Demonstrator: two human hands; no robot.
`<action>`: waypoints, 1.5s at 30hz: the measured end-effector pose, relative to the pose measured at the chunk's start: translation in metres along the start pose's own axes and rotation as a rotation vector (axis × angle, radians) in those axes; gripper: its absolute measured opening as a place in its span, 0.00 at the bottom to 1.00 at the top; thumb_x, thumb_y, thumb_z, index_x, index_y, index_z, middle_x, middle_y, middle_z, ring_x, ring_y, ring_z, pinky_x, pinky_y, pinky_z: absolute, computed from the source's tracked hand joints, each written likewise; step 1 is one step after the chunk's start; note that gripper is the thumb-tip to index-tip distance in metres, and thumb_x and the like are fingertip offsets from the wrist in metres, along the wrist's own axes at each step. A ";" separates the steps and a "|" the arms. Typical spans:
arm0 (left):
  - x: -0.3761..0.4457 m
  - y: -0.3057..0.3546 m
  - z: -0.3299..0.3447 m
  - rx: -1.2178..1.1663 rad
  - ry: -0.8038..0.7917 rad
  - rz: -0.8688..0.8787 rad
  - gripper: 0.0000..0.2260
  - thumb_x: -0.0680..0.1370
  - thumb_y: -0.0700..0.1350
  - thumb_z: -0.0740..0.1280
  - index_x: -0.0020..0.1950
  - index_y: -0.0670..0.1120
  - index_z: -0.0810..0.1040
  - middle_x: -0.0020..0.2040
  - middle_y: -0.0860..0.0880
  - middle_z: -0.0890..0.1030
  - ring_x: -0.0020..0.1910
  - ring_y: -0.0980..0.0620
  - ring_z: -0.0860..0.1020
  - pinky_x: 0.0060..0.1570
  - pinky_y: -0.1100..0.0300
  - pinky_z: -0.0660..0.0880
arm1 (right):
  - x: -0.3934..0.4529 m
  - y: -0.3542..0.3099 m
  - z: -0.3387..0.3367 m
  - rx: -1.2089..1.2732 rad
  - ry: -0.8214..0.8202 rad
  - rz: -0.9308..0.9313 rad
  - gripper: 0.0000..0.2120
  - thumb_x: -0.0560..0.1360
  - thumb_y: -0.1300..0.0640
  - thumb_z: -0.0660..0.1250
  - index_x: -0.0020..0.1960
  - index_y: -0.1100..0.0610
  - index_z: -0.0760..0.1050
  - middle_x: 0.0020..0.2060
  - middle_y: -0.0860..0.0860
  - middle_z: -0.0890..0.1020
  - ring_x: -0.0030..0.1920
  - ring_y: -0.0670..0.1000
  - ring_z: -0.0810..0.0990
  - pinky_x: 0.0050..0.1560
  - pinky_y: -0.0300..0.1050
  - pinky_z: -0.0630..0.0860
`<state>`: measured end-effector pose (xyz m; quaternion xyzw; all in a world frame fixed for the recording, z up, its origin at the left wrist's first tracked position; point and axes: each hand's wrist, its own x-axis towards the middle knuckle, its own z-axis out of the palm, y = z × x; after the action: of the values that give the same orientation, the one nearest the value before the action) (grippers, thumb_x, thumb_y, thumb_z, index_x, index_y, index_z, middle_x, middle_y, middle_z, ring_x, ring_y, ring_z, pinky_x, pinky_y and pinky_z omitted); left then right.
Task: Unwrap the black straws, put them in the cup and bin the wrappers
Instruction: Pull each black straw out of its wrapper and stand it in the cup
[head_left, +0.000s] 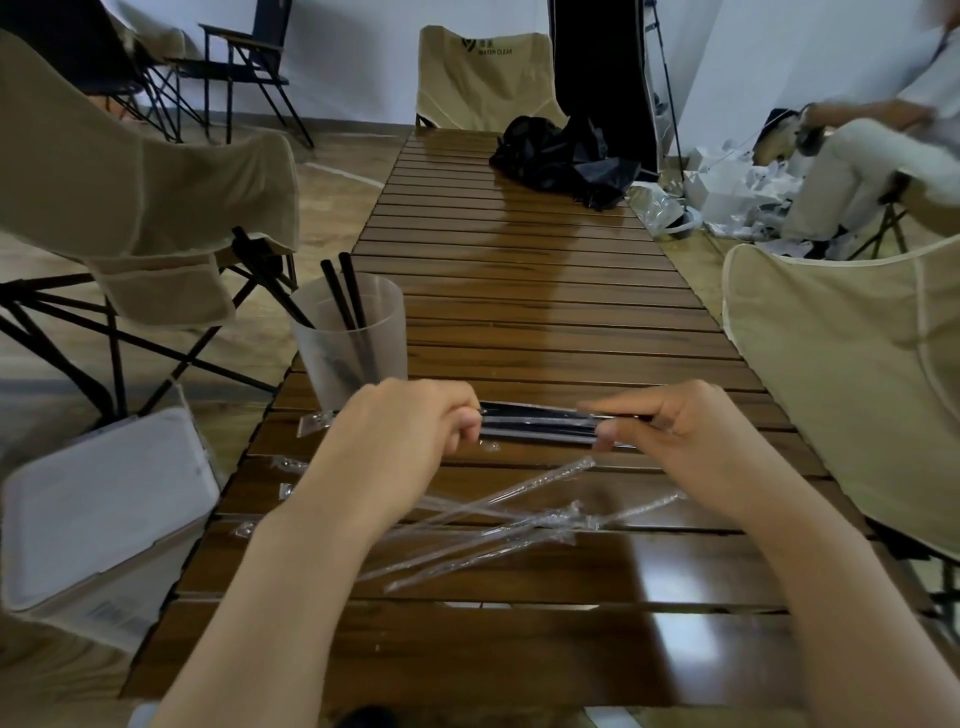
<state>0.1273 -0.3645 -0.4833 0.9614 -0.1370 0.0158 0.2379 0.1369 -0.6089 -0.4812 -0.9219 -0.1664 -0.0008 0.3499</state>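
Where the slatted bench (545, 322) lies nearest, empty clear wrappers (498, 525) lie crossed. Just beyond, the left hand (395, 431) and right hand (670, 431) each have curled fingers pinching opposite ends of a wrapped bundle of black straws (540, 423) held level. Further left, a frosted cup (358, 332) holds several straws upright. A white bin (98, 514) stands beside the bench. Far off lies a black bag (561, 156).

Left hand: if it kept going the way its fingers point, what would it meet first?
The left hand points right along the wrapped straws, so probably the right hand gripping their other end; depth is hard to judge.
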 end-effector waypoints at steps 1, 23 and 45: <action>-0.002 -0.003 -0.003 0.007 0.020 -0.012 0.12 0.83 0.49 0.57 0.43 0.54 0.76 0.36 0.52 0.79 0.38 0.58 0.77 0.41 0.67 0.70 | 0.000 0.002 -0.001 -0.017 0.015 0.004 0.09 0.75 0.53 0.67 0.44 0.39 0.81 0.40 0.40 0.85 0.45 0.37 0.81 0.49 0.29 0.74; -0.001 -0.015 0.001 -0.124 -0.063 0.062 0.12 0.81 0.49 0.60 0.41 0.57 0.78 0.33 0.56 0.78 0.38 0.63 0.77 0.43 0.67 0.72 | 0.001 -0.016 0.005 0.090 0.058 -0.033 0.07 0.71 0.55 0.71 0.48 0.46 0.83 0.37 0.42 0.85 0.44 0.37 0.81 0.50 0.27 0.74; -0.005 -0.018 0.000 -0.115 -0.052 0.123 0.10 0.81 0.47 0.62 0.44 0.56 0.81 0.33 0.57 0.79 0.43 0.64 0.77 0.42 0.73 0.68 | 0.002 -0.017 0.017 0.068 0.140 -0.058 0.05 0.71 0.61 0.73 0.42 0.52 0.85 0.35 0.43 0.82 0.36 0.40 0.81 0.43 0.30 0.76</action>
<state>0.1274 -0.3476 -0.4918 0.9360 -0.2028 -0.0026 0.2879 0.1316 -0.5851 -0.4829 -0.9020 -0.1678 -0.0697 0.3916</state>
